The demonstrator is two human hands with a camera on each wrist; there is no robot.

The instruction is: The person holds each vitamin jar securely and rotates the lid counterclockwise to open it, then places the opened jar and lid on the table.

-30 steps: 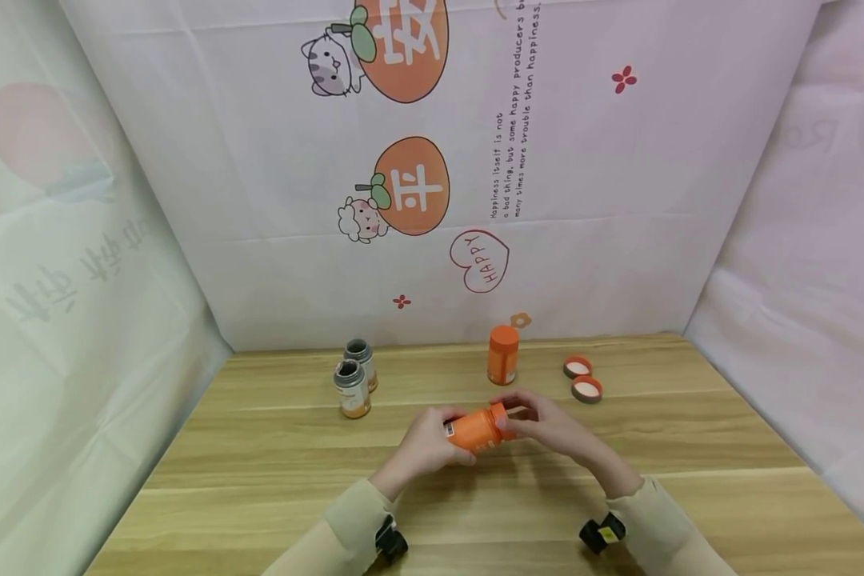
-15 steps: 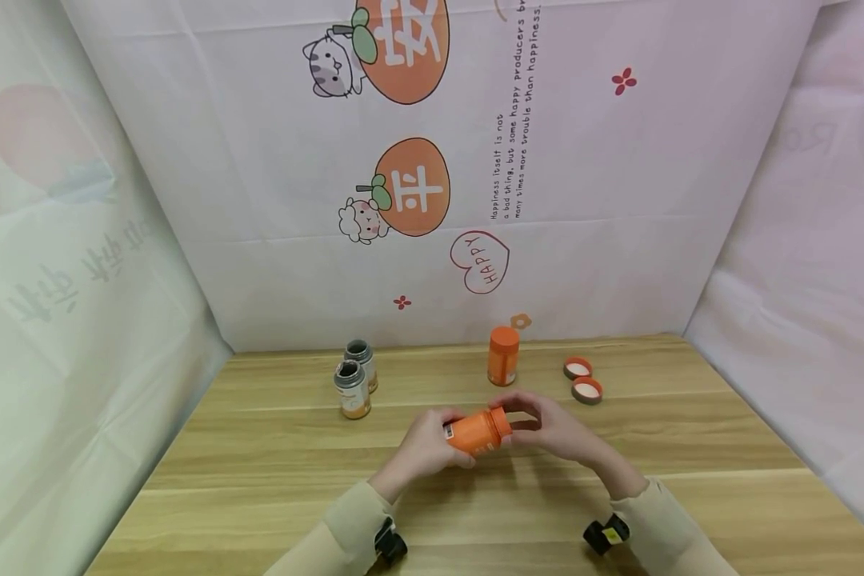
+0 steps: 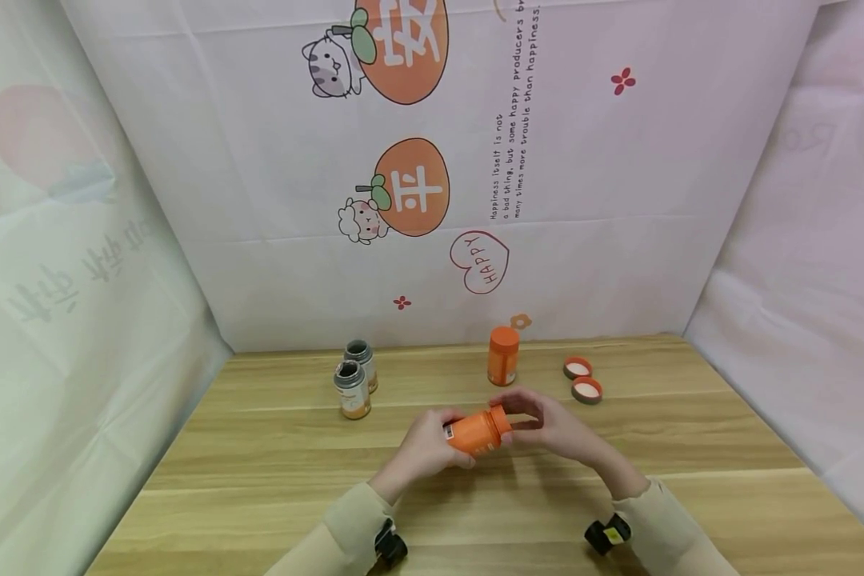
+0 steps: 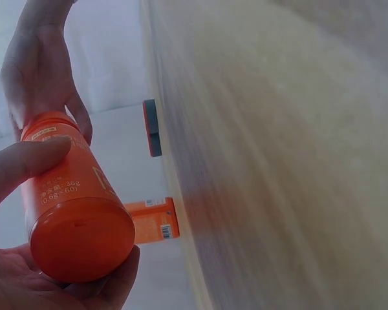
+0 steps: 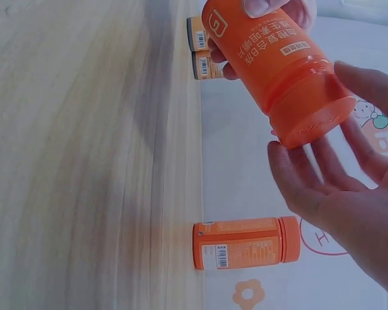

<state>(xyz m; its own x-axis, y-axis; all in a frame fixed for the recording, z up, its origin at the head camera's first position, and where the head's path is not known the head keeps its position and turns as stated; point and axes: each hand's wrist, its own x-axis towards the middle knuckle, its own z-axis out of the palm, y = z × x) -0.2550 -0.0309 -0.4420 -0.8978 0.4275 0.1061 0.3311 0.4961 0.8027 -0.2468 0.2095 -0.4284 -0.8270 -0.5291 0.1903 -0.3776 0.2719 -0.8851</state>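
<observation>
An orange pill bottle (image 3: 471, 433) is held tilted above the table, its cap (image 3: 500, 419) pointing right. My left hand (image 3: 428, 444) grips the bottle body near its base; in the left wrist view the thumb (image 4: 42, 158) lies across its side. At the other end, my right hand (image 3: 550, 426) has its thumb and fingers curled about the cap. The right wrist view shows the cap (image 5: 313, 110) seated on the bottle, with the thumb against its rim and a fingertip at the opposite edge.
A second capped orange bottle (image 3: 503, 357) stands upright near the back wall. Two uncapped bottles with grey necks, a front one (image 3: 352, 390) and a rear one (image 3: 362, 358), stand at the left. Two lids (image 3: 578, 367) lie inside-up on the wooden table (image 3: 274, 456) at the right.
The right fingers have shifted around the cap and the right wrist has moved slightly right, leaving more of the cap visible. The left hand and bottle have barely moved.
</observation>
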